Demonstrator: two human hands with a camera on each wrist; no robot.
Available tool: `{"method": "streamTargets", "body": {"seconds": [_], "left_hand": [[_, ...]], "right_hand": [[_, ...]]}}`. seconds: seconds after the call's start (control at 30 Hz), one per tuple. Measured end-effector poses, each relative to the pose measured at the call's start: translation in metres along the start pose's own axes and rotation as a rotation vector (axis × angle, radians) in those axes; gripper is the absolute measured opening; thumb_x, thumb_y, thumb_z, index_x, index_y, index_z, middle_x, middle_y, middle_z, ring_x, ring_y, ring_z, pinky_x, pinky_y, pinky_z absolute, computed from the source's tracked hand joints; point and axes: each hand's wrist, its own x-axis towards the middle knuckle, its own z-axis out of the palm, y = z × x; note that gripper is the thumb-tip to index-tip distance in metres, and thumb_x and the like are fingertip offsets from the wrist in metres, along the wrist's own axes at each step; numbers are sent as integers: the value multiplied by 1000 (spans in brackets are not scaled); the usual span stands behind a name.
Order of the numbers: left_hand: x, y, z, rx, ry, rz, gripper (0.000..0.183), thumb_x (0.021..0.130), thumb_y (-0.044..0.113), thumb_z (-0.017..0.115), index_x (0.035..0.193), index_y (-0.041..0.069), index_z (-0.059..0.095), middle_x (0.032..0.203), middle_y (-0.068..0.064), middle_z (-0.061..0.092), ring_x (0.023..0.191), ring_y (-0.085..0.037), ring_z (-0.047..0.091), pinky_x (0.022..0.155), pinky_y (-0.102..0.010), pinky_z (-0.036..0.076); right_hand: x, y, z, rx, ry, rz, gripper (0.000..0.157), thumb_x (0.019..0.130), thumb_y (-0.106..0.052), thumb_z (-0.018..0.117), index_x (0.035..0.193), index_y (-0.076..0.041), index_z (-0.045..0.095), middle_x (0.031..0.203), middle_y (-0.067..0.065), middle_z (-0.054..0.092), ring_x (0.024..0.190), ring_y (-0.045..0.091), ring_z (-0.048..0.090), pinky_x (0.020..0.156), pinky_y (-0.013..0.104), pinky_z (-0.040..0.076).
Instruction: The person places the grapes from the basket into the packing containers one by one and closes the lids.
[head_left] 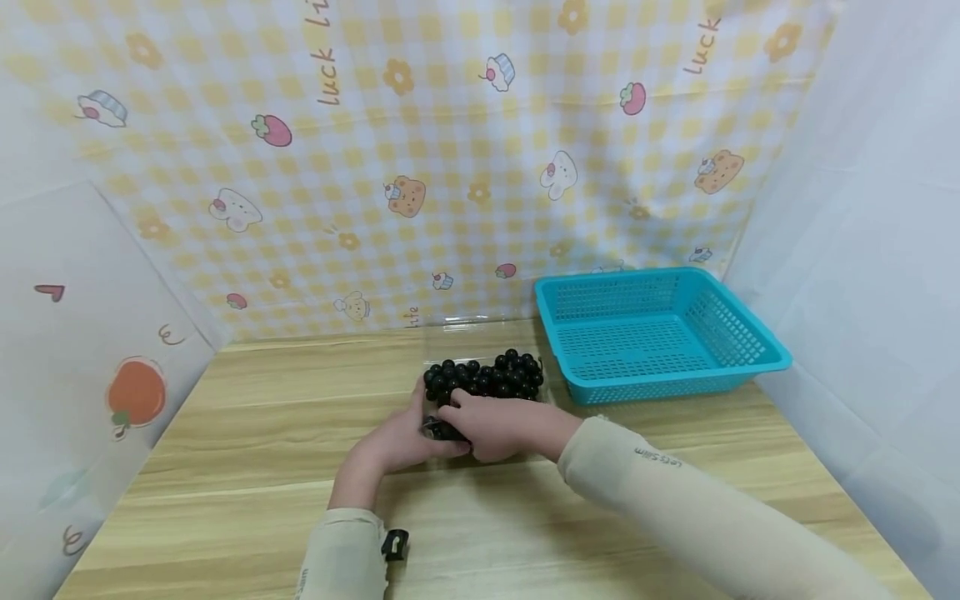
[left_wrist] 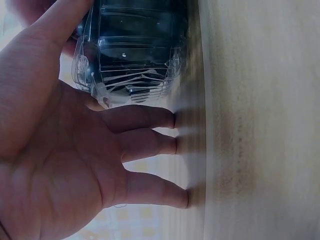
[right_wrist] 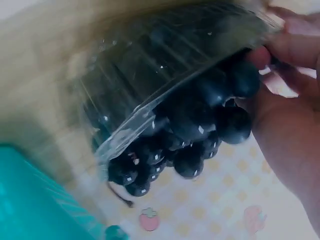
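A clear plastic clamshell box [left_wrist: 135,75] full of dark grapes [head_left: 495,375] stands mid-table, its lid [head_left: 480,340] folded back. My left hand [head_left: 397,437] lies against the near left corner of the box. In the left wrist view its thumb stretches along one side, and three fingers [left_wrist: 150,142] reach straight down to the tabletop. Over the front left part of the box is my right hand [head_left: 498,425], fingers curled among the grapes. The right wrist view shows that hand beside the grapes at the box's rim; its inner fingertips are partly hidden.
A turquoise perforated basket [head_left: 660,383] stands at the back right of the wooden table [head_left: 262,433], just right of the box. Behind rises a yellow checked cloth [head_left: 315,183]; white cloth [head_left: 862,275] hangs at the sides. A black clip [head_left: 395,544] is at the left cuff.
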Motion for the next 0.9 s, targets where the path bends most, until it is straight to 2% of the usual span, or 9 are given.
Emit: {"method": "streamTargets", "body": {"seconds": [0.13,0.23,0.33,0.4,0.53,0.7,0.9], "left_hand": [[0,-2,0,9,1,2,148,79,65,87,170,11,-16,165,-31,42,145,-43,54,118,-62,46],[0,-3,0,21,5,6,147,78,66,87,170,11,-15,165,-33,40,147,-45,51,119,-64,44],[-1,-3,0,28,8,-6,147,78,67,86,171,13,-14,166,-32,38,149,-46,49,120,-64,43],[0,-3,1,33,9,-14,146,78,68,85,171,14,-13,167,-32,36,150,-47,47,121,-64,43],[0,-3,2,37,7,-28,145,78,70,84,171,14,-12,170,-30,33,151,-48,45,121,-64,42],[1,-3,2,43,7,-25,146,78,71,84,171,14,-13,170,-28,33,149,-49,48,122,-63,42],[1,-2,3,48,9,-21,146,79,71,83,171,14,-15,170,-27,35,147,-48,51,120,-62,44]], "right_hand": [[-13,7,-7,145,-1,-19,55,106,-6,58,158,-19,52,147,5,53,112,11,61,97,26,55],[-23,8,-13,95,70,-42,44,106,-12,63,150,-17,62,144,5,57,117,13,62,102,29,57],[-30,6,-19,-3,119,-15,37,104,-20,70,141,-18,68,132,4,63,106,13,66,97,31,60],[-34,5,-24,-31,116,29,35,104,-24,72,138,-19,69,126,2,66,103,13,66,95,32,61],[-39,9,-29,-8,57,115,24,105,-22,70,128,-16,69,118,2,69,101,15,68,93,35,62],[-45,16,-32,59,-5,159,2,104,-12,69,106,-12,68,95,0,68,81,12,60,76,30,57],[-49,21,-30,84,-53,187,16,96,1,71,102,-13,66,91,1,67,73,11,53,69,28,50]]}}
